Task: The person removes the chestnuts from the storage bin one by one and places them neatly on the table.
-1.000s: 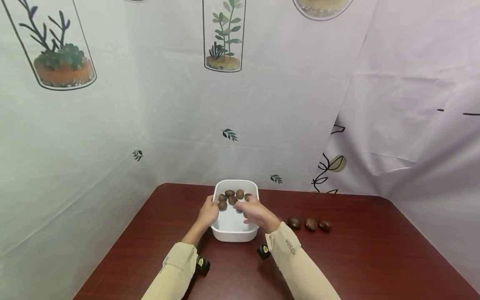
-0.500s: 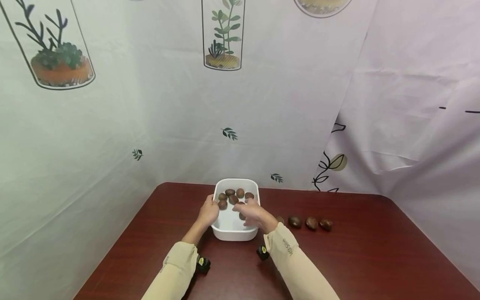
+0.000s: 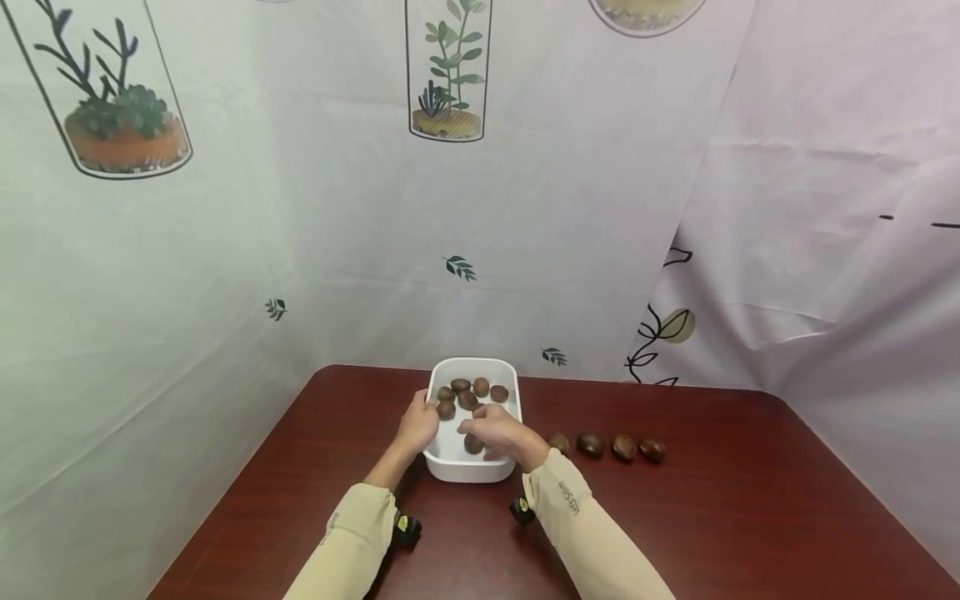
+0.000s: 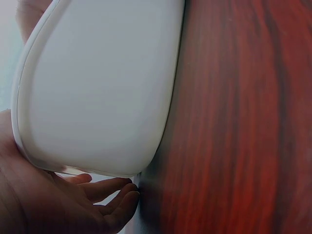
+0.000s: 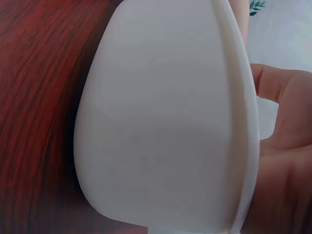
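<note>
White rounded-rectangular plastic tub (image 3: 452, 457): upright, flat on the dark red wood-grain tabletop (image 3: 720, 517), long axis running away from the viewer. Smooth plain outer wall, thin raised rim. Glossy brown chestnuts (image 3: 468, 392) inside: a cluster of about six at the tub's far end, one more alone (image 3: 473, 443) near the front wall. Four more chestnuts (image 3: 604, 445) sit in a row on the tabletop just right of the tub, apart from it.

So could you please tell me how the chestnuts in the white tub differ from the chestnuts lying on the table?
The chestnuts in the white tub lie clustered at its far end, plus one nearer; the chestnuts on the table lie in a spaced row of four, right of the tub. The tub's are more numerous and sit under the right hand; the table's lie untouched. Both groups are brown, glossy and similar in size.
</note>
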`<state>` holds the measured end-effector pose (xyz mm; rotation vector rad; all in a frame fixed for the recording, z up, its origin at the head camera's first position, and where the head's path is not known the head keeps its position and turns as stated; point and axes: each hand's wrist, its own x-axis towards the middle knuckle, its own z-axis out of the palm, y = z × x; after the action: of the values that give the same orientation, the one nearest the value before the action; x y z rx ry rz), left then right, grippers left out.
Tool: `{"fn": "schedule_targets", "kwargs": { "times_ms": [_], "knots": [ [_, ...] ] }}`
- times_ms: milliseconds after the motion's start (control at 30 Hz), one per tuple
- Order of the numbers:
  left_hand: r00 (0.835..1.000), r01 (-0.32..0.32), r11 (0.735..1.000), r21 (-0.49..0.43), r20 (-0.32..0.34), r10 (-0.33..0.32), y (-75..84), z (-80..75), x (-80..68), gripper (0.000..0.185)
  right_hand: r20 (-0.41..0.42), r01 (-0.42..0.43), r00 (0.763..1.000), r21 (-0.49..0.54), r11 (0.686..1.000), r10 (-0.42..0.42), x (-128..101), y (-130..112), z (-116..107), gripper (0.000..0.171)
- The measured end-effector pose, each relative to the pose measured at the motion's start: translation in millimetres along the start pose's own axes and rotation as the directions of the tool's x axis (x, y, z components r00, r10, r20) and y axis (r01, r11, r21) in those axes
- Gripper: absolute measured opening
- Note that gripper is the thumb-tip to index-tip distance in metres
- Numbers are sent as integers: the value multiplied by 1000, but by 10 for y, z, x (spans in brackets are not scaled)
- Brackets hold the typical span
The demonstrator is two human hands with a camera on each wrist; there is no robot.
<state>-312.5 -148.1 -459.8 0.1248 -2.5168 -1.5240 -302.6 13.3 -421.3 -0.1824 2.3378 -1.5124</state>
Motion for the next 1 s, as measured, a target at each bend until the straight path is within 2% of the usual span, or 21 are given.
{"fn": "schedule_targets", "kwargs": {
  "times_ms": [100, 400, 867, 1000],
  "knots": [
    [1000, -1, 1000, 0, -1, 1, -1, -4, 0, 44, 2, -4, 1000, -4, 1000, 4, -2, -2, 12, 57],
    [1000, -2, 1000, 15, -6, 3, -6, -21, -7, 43, 65, 22, 998, -15, 1000, -21, 23, 15, 71, 29],
    [1000, 7, 1000, 10, -12, -7, 14, 10, -9, 43, 198, 121, 972, 47, 992, -128, 37, 37, 169, 21],
    [1000, 9, 1000, 19, -11, -8, 8, 10, -6, 43, 228, 138, 964, 16, 990, -138, 74, 55, 198, 21]
  ]
}}
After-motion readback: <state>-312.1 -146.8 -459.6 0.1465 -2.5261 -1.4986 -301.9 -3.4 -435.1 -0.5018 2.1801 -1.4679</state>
